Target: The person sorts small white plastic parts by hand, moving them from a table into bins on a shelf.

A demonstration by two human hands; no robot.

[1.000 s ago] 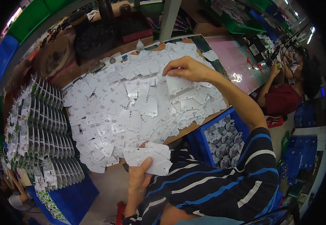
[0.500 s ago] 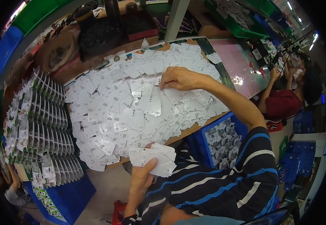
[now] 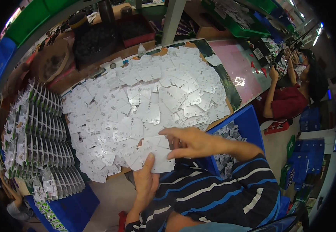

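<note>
My left hand (image 3: 146,180) grips a fanned handful of white cards (image 3: 149,151) low over the near edge of the table, its thumb lying on top of them. At the right side of this handful is my right hand (image 3: 189,142), with thumb and fingers spread apart and the thumb tip over a card's edge. Whether the right fingers press on a card cannot be made out. A thick spread of loose white cards (image 3: 137,96), each with small holes and clear bits on it, covers most of the table in front of me.
Racks of packed pieces (image 3: 46,135) stand at left above a blue crate (image 3: 77,207). A blue bin (image 3: 249,123) of grey-white parts sits under my right arm. Behind the table are dark tubs, a red tray (image 3: 137,33) and a small bottle (image 3: 141,50). A co-worker in red (image 3: 287,101) sits at right.
My right hand has come back from the far middle of the card spread to the handful in my left hand. Its fingers have spread. The left hand has stayed nearly in place.
</note>
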